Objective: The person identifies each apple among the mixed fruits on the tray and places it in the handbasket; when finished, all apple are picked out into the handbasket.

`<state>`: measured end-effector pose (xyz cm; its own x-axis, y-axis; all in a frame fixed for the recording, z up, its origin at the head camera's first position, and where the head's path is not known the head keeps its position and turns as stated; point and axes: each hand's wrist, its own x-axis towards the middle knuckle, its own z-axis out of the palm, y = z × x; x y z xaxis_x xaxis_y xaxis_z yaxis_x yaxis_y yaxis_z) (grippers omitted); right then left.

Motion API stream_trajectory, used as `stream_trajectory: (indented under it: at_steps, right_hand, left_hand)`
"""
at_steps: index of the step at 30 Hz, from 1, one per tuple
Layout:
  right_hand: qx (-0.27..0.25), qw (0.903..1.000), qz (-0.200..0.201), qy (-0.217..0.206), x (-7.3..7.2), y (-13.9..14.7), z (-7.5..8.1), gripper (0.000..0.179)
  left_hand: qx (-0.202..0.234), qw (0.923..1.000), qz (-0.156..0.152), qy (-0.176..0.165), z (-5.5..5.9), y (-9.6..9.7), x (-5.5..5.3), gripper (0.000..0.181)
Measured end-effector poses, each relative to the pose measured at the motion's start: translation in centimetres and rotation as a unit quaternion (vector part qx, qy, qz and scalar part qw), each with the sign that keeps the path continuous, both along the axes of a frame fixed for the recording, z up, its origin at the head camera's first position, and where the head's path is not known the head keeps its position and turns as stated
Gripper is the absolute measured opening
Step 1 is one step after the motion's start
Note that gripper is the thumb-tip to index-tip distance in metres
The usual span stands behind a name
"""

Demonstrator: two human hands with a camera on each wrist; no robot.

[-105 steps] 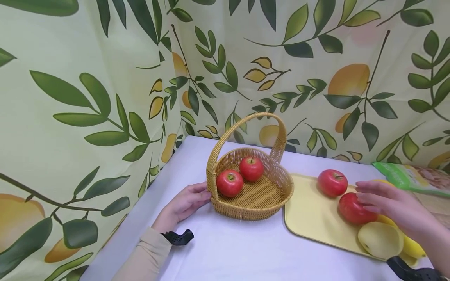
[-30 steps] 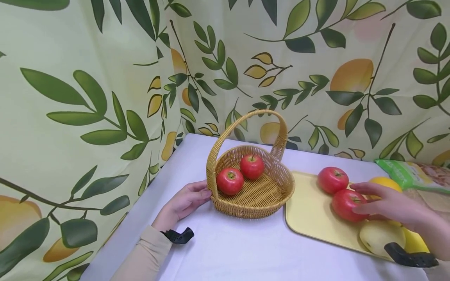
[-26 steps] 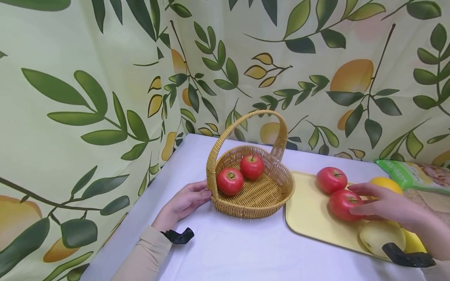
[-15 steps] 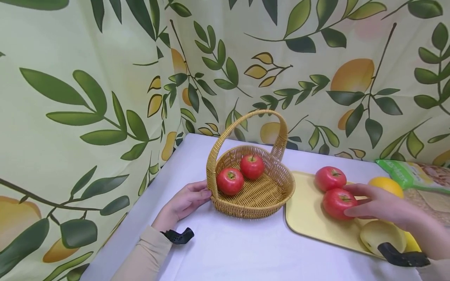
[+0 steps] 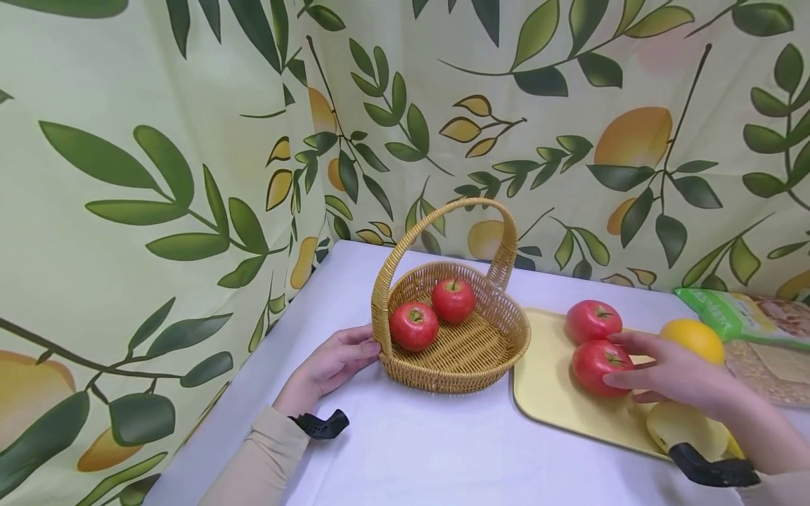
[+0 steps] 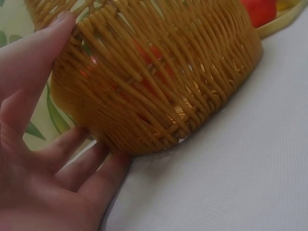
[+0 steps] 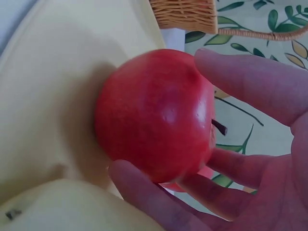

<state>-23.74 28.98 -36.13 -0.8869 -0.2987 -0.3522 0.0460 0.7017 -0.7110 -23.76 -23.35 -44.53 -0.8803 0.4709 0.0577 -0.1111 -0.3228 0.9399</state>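
Note:
My left hand holds the left side of a wicker basket; its thumb lies by the rim and its fingers touch the lower weave in the left wrist view. Two red apples, a front one and a rear one, lie in the basket. Over a yellow tray, my right hand grips another red apple, its thumb on one side and its fingers round the other. A further red apple sits behind the gripped one, close against it.
An orange and a pale yellow, pear-like fruit are beside my right hand, the latter partly behind the wrist camera strap. A green packet lies at the back right. A leaf-printed cloth rises behind the table.
My right hand has closed in on the front apple and moved left with it. The apple behind has shifted slightly left too. My left hand and the basket have stayed put.

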Motion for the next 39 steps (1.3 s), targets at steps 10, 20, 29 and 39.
stream_trajectory:
  at_steps: [10,20,29,39]
  right_hand:
    - [0.023,0.9994,-0.022,0.017,0.2,-1.2,-0.5,0.094]
    - [0.016,0.9986,-0.049,0.003,0.6,-2.2,-1.0,0.103]
    - [-0.027,0.9975,-0.064,-0.016,0.9,-2.6,-1.5,0.102]
    - [-0.036,0.9944,-0.097,-0.021,1.3,-3.1,-2.0,0.105]
  left_hand:
    - [-0.016,0.9999,0.002,0.0,0.0,-0.1,-0.1,0.038]
    - [-0.008,1.0,-0.001,0.0,0.0,-0.2,0.0,0.039]
    - [-0.006,1.0,-0.002,0.0,-0.1,-0.1,0.0,0.037]
    - [-0.015,0.9999,0.002,-0.002,-0.1,0.0,-0.1,0.041]
